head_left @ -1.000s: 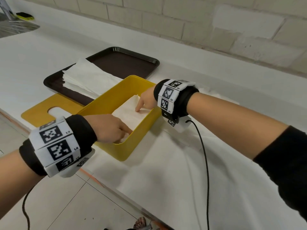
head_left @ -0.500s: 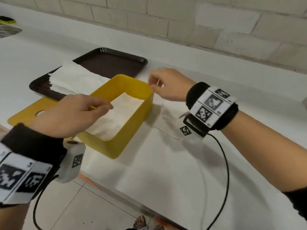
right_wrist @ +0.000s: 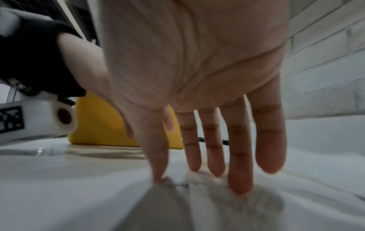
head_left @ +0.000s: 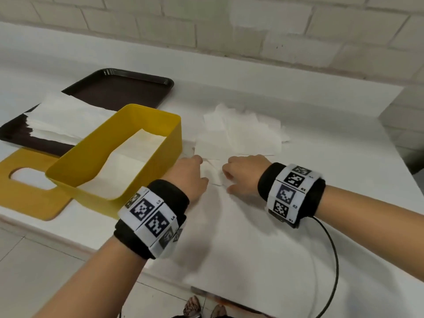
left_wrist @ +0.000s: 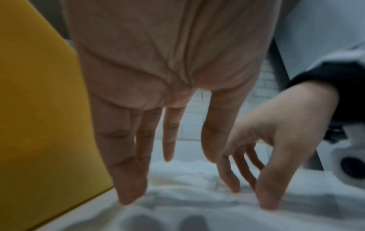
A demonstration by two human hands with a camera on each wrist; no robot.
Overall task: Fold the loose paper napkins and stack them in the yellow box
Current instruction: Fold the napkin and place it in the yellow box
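My left hand (head_left: 191,174) and right hand (head_left: 243,174), fingers straight, press a napkin (head_left: 212,171) flat on the counter (head_left: 298,106), just right of the yellow box (head_left: 142,154) near its front edge.

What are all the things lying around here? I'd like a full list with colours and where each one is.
box: one, yellow, on the counter left of the hands, napkins inside.
loose napkins: a scattered pile, white, right of the box.
napkin stack: one, white, on the tray.
tray: one, dark brown, behind the box.
lid: one, yellow with an oval slot, left of the box.
counter: white.
wall: pale brick.
left hand: fingers straight, touching a napkin.
right hand: fingertips on the same napkin.
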